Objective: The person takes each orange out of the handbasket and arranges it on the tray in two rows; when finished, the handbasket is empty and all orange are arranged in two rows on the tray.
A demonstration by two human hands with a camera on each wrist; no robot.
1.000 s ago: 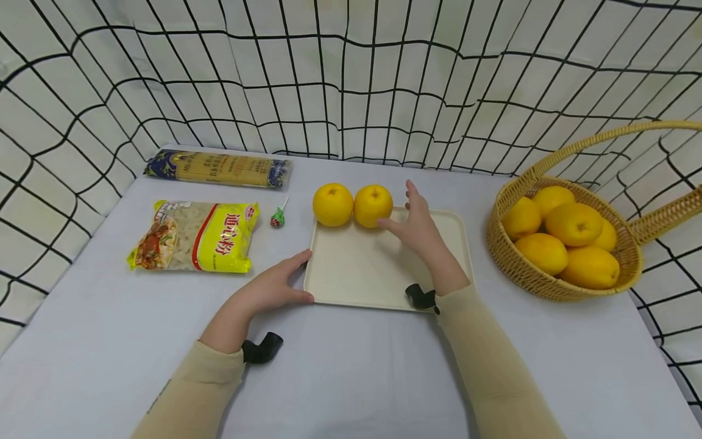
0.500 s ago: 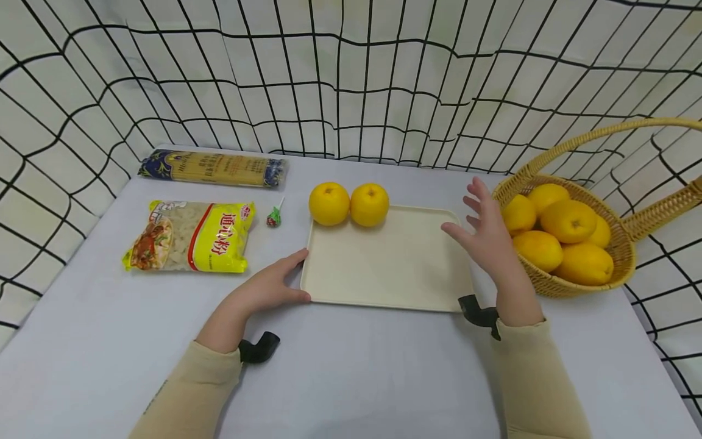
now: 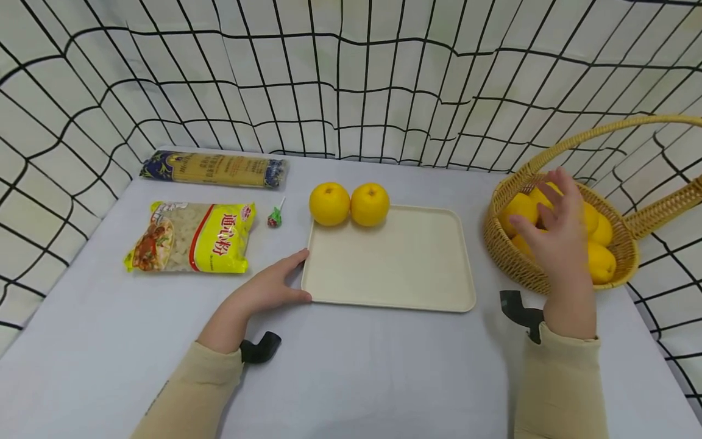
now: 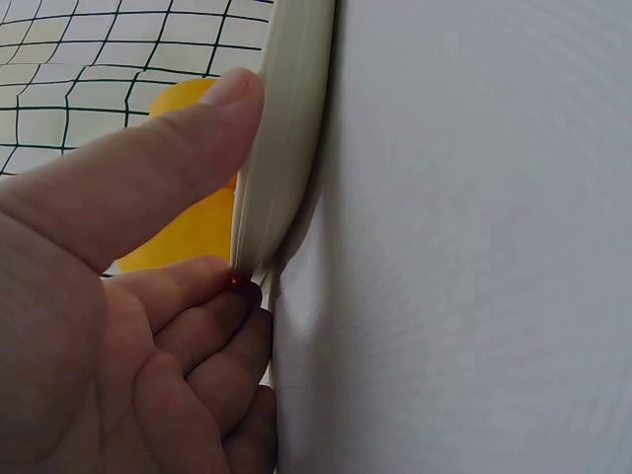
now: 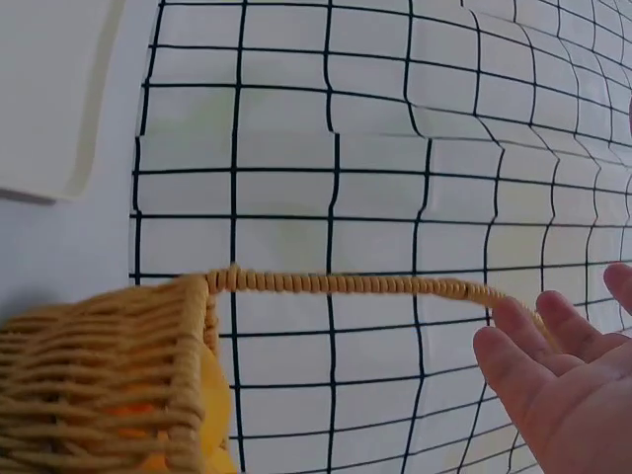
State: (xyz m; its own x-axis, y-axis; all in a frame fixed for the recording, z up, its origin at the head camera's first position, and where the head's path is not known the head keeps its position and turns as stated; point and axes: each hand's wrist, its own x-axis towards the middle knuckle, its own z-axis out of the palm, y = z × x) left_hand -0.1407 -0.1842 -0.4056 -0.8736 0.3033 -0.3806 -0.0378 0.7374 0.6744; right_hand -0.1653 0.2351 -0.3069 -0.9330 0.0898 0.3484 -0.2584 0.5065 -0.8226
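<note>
In the head view my left hand point(image 3: 269, 286) holds the left edge and near corner of a cream rectangular tray point(image 3: 389, 268). In the left wrist view the thumb point(image 4: 232, 89) lies against the tray's rim point(image 4: 286, 128), and the other fingers curl with their tips at its edge. Two round orange-like yellow fruits point(image 3: 329, 203) sit side by side at the tray's far left corner. My right hand point(image 3: 562, 238) hovers over a wicker basket point(image 3: 507, 259), fingers spread and holding nothing. Yellow fruits point(image 3: 601, 262) fill the basket, partly hidden by the hand.
On the left lie a yellow bag of pasta point(image 3: 192, 238), a long pack of noodles point(image 3: 214, 169) and a small green-wrapped lollipop point(image 3: 275, 217). A black wire grid point(image 3: 340, 91) surrounds the table point(image 3: 384, 378). The basket's tall handle point(image 3: 592, 135) arches to the right.
My right hand has moved right, from beside the fruits on the tray to above the basket. The left hand has stayed at the tray's edge.
</note>
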